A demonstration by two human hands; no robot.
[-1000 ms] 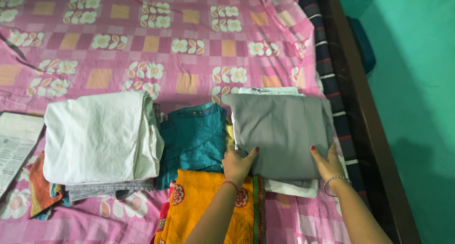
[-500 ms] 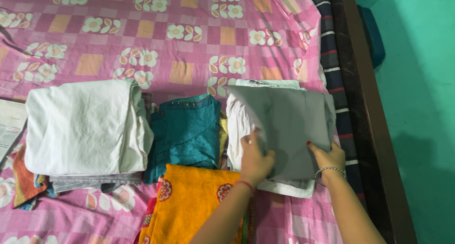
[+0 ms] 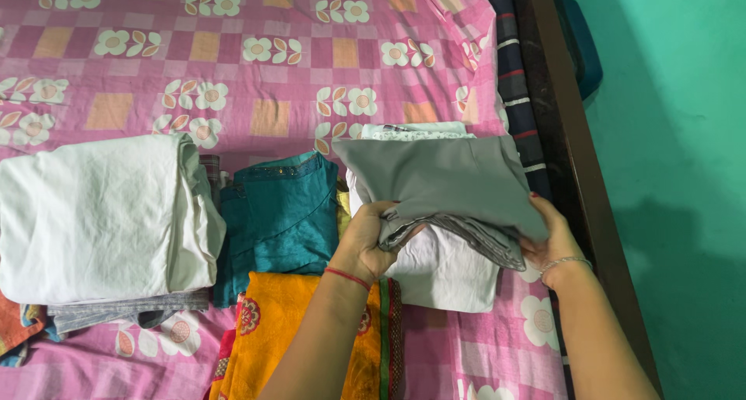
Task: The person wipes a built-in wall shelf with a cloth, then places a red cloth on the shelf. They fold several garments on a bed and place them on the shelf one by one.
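Grey folded garments [image 3: 443, 184] sit lifted off a white folded cloth [image 3: 439, 272] on the pink floral bedsheet [image 3: 256, 66] — near the bed's right edge. Left hand [image 3: 365, 241] and right hand [image 3: 553, 241] clamp their fingers on the stack's near corners — a teal garment [image 3: 280, 217] lies just beside.

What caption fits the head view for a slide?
Both hands, left hand and right hand, lift a folded grey garment off a white garment on a pink floral bedsheet.

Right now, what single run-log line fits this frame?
left hand: grip on grey folded garment, near edge | right hand: grip under its right edge | garment raised above white folded cloth | bed
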